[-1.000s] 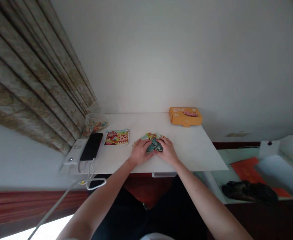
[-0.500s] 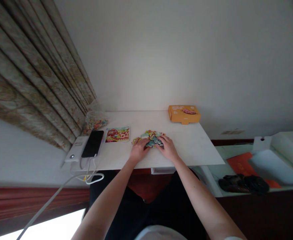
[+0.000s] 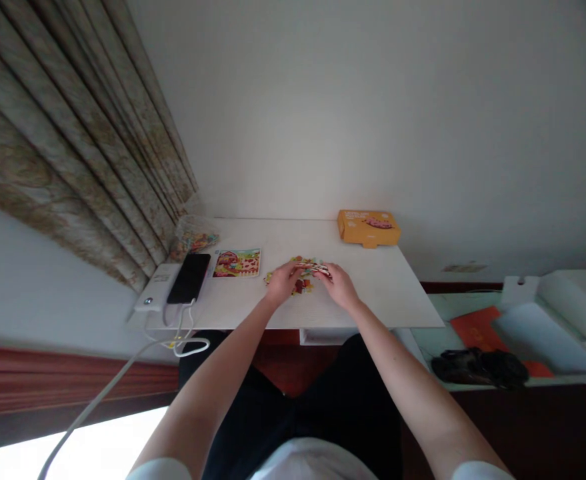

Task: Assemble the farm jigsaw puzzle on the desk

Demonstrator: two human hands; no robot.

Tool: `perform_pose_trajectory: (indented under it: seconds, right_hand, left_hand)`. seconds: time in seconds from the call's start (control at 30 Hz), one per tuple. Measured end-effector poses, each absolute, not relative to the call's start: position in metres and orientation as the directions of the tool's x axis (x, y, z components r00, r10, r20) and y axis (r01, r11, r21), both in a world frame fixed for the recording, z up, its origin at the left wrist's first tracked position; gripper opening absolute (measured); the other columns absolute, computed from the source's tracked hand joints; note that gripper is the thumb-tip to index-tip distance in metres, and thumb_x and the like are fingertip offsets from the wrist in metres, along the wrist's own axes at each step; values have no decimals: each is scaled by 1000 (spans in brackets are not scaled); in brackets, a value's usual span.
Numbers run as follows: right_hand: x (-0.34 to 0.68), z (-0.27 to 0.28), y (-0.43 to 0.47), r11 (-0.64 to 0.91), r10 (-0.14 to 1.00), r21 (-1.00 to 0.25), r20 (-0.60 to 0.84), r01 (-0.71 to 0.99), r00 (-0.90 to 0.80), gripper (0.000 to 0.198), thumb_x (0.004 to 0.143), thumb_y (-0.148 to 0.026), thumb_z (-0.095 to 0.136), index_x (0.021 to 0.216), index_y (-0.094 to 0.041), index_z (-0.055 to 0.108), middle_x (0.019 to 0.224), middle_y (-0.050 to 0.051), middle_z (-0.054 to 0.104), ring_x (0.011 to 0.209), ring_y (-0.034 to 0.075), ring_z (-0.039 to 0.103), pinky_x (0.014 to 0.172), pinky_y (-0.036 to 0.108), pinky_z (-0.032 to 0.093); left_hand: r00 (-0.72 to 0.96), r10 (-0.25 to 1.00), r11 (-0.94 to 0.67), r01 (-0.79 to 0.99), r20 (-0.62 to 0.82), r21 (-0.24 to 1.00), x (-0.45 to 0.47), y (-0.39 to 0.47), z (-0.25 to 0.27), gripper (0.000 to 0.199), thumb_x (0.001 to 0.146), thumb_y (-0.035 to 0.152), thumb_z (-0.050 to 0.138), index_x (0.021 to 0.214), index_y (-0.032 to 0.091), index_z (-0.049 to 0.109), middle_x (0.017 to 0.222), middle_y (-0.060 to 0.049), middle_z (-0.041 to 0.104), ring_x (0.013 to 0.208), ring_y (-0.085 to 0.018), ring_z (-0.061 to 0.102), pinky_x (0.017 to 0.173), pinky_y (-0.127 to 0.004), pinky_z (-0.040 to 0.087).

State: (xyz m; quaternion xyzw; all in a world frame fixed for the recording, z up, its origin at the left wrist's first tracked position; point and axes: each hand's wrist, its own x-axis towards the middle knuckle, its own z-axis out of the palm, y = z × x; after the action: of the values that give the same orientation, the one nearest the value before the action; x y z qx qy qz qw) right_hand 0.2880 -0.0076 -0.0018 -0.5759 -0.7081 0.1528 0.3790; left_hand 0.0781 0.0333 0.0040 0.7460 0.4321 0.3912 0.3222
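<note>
Both hands (image 3: 282, 283) closed around bunched puzzle pieces (image 3: 315, 268) over the white table (image 3: 383, 287)

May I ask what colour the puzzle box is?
The box is mostly orange, as the head view shows best.

Can't count puzzle pieces (image 3: 303, 287) partly hidden by left hand (image 3: 282, 283), right hand (image 3: 341, 285) | can't read small lettering on orange box (image 3: 369, 231) | can't see clearly into bag (image 3: 196, 239), back-left corner of tabletop (image 3: 383, 293)
</note>
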Motion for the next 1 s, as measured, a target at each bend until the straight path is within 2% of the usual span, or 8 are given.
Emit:
perform_pose_trajectory:
  seconds: [0.1, 0.2, 0.33, 0.43, 0.57, 0.7, 0.87, 1.0]
  right_hand:
    - [294, 19, -4, 235, 964, -830, 265, 507, -13, 44, 95, -63, 57, 90, -21, 69, 85, 6, 75, 76, 22, 68, 72, 33, 53]
    - [300, 32, -6, 167, 980, -918, 195, 361, 44, 50, 89, -69, 61, 83, -20, 69, 81, 6, 75, 75, 21, 68, 68, 30, 52]
    - [304, 18, -19, 98, 990, -964, 121, 248, 78, 54, 83, -68, 69, 103, -18, 71, 89, 8, 78, 78, 22, 70, 68, 31, 54]
    - [302, -9, -32, 58, 995, -958, 77, 279, 59, 55, 82, -67, 69, 107, -18, 71, 93, 8, 78, 80, 23, 71, 70, 33, 55]
    - [294, -33, -45, 90, 989, -869, 136, 487, 59, 47, 91, -62, 60, 110, -20, 71, 93, 8, 77, 81, 24, 71, 75, 36, 56]
    - [288, -36, -47, 190, 950, -671, 310, 717, 38, 38, 99, -54, 53, 107, -22, 72, 104, 12, 73, 99, 28, 68, 92, 44, 54]
    - [287, -28, -50, 256, 926, -587, 377, 768, -21, 33, 100, -49, 54, 115, -23, 69, 111, 13, 68, 109, 29, 63, 98, 46, 52]
    - [286, -24, -57, 346, 914, -478, 365, 807, -176, 53, 90, -54, 69, 132, -23, 60, 133, 15, 63, 124, 33, 57, 101, 49, 49]
  left_hand:
    - [259, 937, -292, 204, 236, 934, 85, 37, 13, 21, 95, 28, 62, 113, 20, 70, 102, -6, 77, 90, -20, 71, 84, -32, 56]
    - [203, 959, -225, 123, 198, 966, 80, 33, 14, 29, 91, 27, 64, 118, 18, 66, 103, -6, 75, 90, -18, 70, 81, -29, 56]
    - [219, 965, -203, 291, 142, 935, 52, 15, 1, 36, 91, 29, 64, 125, 18, 66, 98, -5, 75, 82, -18, 69, 76, -29, 55]
    - [238, 958, -259, 465, 163, 846, 33, -1, -12, 35, 92, 27, 62, 126, 21, 68, 110, -7, 76, 93, -21, 71, 86, -34, 57]
    - [293, 918, -397, 674, 267, 623, 24, -14, -21, 31, 94, 24, 59, 122, 23, 70, 119, -10, 73, 111, -27, 67, 102, -43, 53]
    - [331, 887, -444, 806, 323, 392, 28, -20, -19, 31, 96, 32, 61, 124, 23, 70, 127, -14, 67, 122, -32, 60, 110, -51, 46]
    - [460, 835, -541, 787, 301, 298, 37, -21, -21, 45, 100, 42, 55, 141, 24, 60, 154, -15, 50, 145, -33, 43, 124, -54, 28]
    - [476, 846, -529, 805, 240, 268, 47, -19, -26, 51, 104, 45, 47, 150, 25, 53, 160, -13, 45, 152, -33, 34, 125, -58, 24]
